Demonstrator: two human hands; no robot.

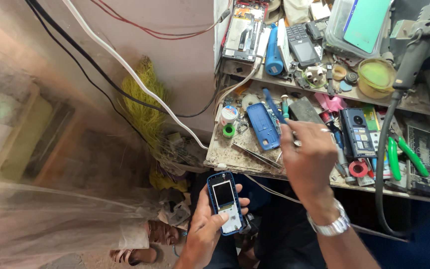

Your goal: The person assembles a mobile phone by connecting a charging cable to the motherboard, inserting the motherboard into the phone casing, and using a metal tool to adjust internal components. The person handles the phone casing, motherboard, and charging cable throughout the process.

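Low in the frame, just left of centre, the left hand (206, 229) holds a small blue phone (226, 202), screen up, its fingers clamped round the edges. The right hand (308, 158), right of centre, hangs over the cluttered desk (230, 154), fingers pinched together on a thin blue tool (273, 105). A blue back cover (263, 126) lies just left of it, tweezers (258, 156) below that

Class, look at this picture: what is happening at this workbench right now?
A person's left hand holds a small blue phone, screen up, below the bench edge. The right hand reaches over the cluttered workbench, apparently gripping a blue-handled tool beside a blue phone cover. Tweezers lie nearby.
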